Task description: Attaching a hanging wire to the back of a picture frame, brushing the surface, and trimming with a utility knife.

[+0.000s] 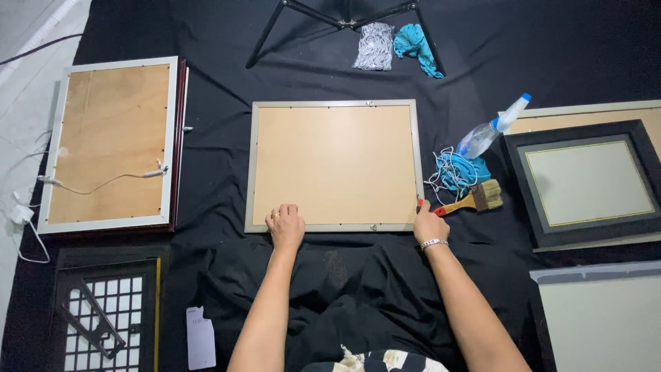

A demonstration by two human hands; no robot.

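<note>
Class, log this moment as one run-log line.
left hand: rests on frame back, near edge | right hand: at frame's near right corner, small red tool | nearby: paintbrush, spray bottle

A face-down frame (335, 165) lies in the middle of the cloth (220, 103), with the left hand (286, 226) on its near edge and the right hand (429, 223) at its near right corner. Left of it lies a second face-down frame (113, 141) with a grid panel (107, 313) nearer the person, and behind it two rags (396, 45) sit between tripod legs (344, 17). To the right, a brush (475, 198), a cord bundle (458, 171) and a spray bottle (492, 131) lie between the middle frame and a face-up frame (585, 182).
</note>
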